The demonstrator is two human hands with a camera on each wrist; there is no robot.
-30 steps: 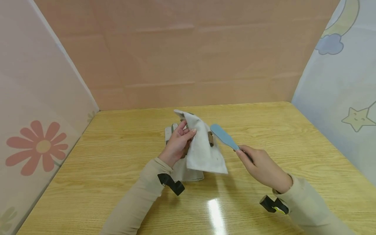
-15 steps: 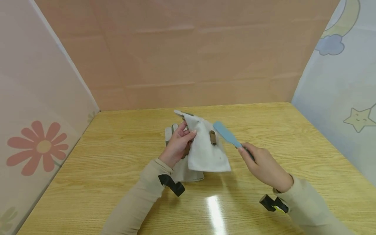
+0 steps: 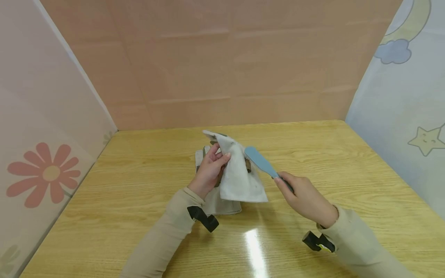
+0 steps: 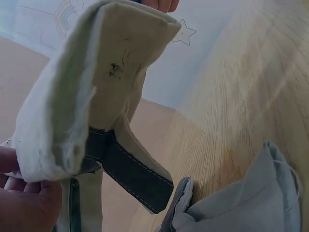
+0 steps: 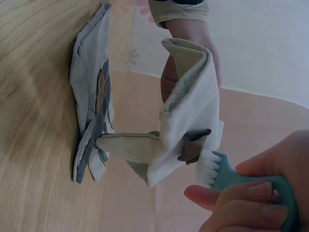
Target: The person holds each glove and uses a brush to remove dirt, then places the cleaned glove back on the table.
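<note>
My left hand (image 3: 209, 170) pinches a white canvas work glove (image 3: 240, 181) by one edge and holds it up off the table. Dark patches with stitched edges show on this glove in the left wrist view, and a small brown tab (image 5: 194, 146) stands out on its side in the right wrist view. In my right hand (image 3: 307, 197) is a blue brush (image 3: 262, 160), gripped by its handle. Its white bristles (image 5: 208, 169) face the glove, right at the brown tab. A second work glove (image 5: 91, 96) lies on the table below, partly hidden by the raised one.
The wooden table (image 3: 146, 154) spreads out around both hands. A plain orange-brown screen (image 3: 222, 69) stands behind it, with printed panels (image 3: 45, 96) at the sides. Black camera mounts (image 3: 203, 219) sit on both wrists.
The brush shifted slightly away to the right, then came back left to the glove. The held glove swung a little right and back, while my left hand stayed nearly still.
</note>
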